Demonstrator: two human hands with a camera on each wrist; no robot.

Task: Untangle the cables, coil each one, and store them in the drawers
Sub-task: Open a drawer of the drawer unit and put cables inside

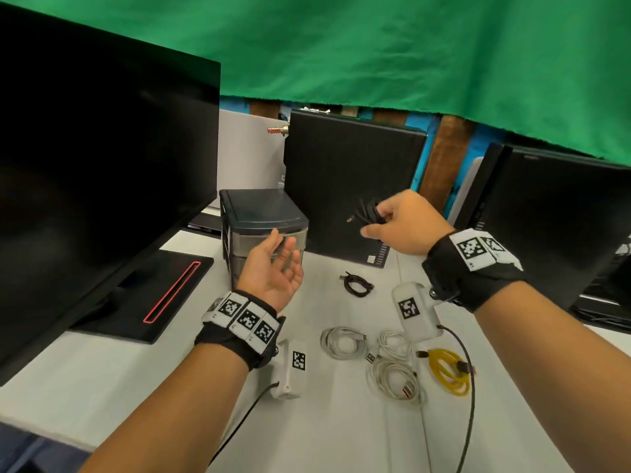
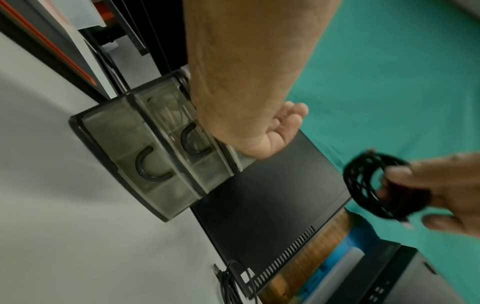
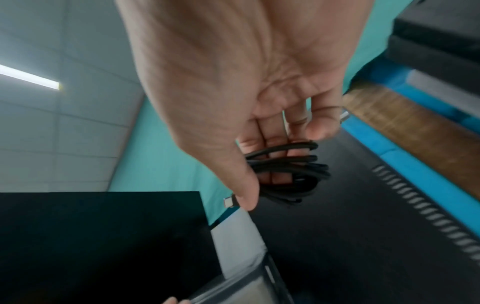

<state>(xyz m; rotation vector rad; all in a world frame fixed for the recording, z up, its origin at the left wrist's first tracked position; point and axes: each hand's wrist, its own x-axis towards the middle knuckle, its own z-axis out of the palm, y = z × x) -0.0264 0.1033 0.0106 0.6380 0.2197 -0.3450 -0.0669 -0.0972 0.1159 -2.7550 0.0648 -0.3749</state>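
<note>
A big black screen (image 1: 102,158) was seen at the left of the white bench (image 1: 102,380). Two black computer boxes (image 1: 351,186) were stood behind. A green cloth (image 1: 375,46) was hung above.

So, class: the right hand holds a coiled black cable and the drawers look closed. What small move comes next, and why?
Probably the left hand, open at the drawer unit, pulls the top drawer out, since the right hand already grips the black cable, ready to store.
</note>
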